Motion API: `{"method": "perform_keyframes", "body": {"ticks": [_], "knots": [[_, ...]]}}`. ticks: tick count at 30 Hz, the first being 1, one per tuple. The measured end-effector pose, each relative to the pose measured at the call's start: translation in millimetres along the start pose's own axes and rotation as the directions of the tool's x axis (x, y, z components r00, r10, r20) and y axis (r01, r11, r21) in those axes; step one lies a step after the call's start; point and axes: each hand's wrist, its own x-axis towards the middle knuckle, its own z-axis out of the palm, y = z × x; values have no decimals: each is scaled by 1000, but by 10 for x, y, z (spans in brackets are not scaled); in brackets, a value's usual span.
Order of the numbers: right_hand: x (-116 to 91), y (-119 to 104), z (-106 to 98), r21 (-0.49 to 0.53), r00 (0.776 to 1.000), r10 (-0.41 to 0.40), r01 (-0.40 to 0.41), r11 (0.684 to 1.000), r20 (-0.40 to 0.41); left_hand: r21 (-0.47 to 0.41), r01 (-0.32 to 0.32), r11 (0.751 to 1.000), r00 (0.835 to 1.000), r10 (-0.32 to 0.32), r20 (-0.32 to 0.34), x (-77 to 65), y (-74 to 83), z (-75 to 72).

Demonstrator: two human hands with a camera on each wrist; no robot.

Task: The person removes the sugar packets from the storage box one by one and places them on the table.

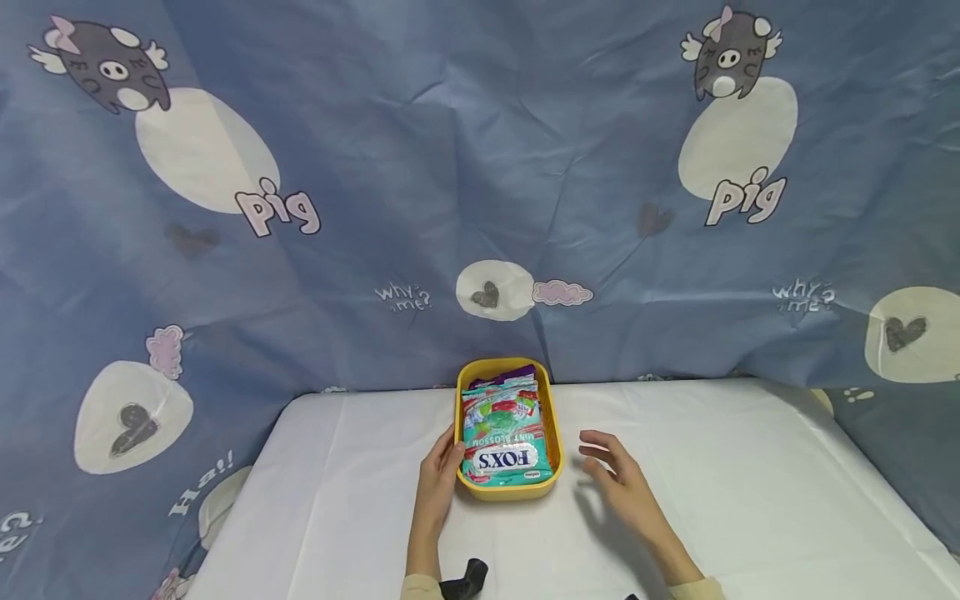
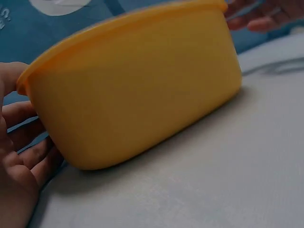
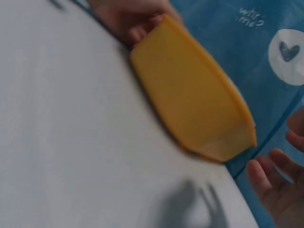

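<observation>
A yellow plastic tub (image 1: 504,493) stands upright on the white-covered table, near its back edge. Inside lies a teal FOX'S Mint Blossom candy bag (image 1: 501,433), its lettering upside down in the head view. Part of a purple packet (image 1: 517,374) shows behind it. My left hand (image 1: 437,479) grips the tub's left side, with the thumb at the rim and fingers along the outer wall (image 2: 133,95). To the right of the tub my right hand (image 1: 617,479) is held apart from it, fingers loosely bent and holding nothing.
A blue cloth (image 1: 495,183) printed with pigs and hearts hangs behind and around the table. White cloth (image 1: 360,492) covers the tabletop. A black strap piece (image 1: 467,579) shows by the left wrist. The right hand's shadow (image 3: 185,204) falls on the white cloth.
</observation>
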Motion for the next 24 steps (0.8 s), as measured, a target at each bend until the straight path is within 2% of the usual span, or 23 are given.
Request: {"method": "perform_keyframes", "body": {"ticks": [4,9,13,18,24], "knots": [[76,-71,57,89,1000,8,-8,996,3,-8,10,1000,1000,-10,-8,-14,-22,-4],[183,-179,112,220,998,27,-40,975,64,-41,18,999,1000,-19,-24,5,-23,-1],[214,-228,154,204,997,54,-64,977,53,-66,54,996,998,-56,-16,5,-36,-5],[224,-252,201,200,997,65,-71,977,38,-76,68,995,998,-69,-4,-17,-28,-3],[274,-326,262,247,989,94,-120,962,113,-81,72,994,997,-73,-12,16,-14,-5]]}}
